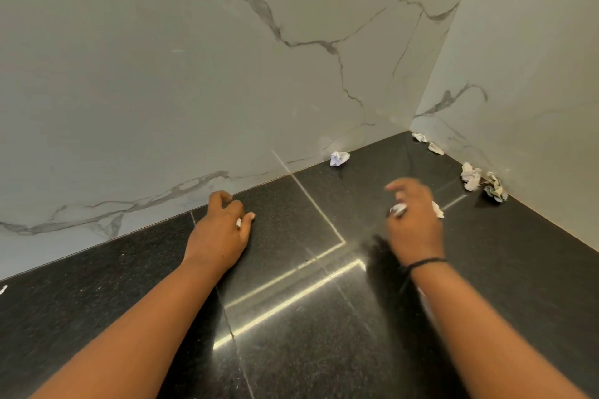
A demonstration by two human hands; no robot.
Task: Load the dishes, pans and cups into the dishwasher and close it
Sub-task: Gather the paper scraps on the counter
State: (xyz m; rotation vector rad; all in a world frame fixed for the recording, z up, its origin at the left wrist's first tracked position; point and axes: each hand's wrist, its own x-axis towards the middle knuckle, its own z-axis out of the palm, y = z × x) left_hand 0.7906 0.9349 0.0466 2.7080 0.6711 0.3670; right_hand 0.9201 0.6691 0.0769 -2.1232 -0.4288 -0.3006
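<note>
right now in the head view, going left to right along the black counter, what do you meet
left hand → crumpled paper by the back wall → right hand → white paper wad → greyish paper wad

Kitchen corner: black granite counter, marble backsplash.

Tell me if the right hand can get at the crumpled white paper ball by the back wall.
Probably yes. The right hand hovers over the black counter, and the crumpled white paper ball lies ahead with only bare counter between. The hand already seems to hold paper scraps.
</note>
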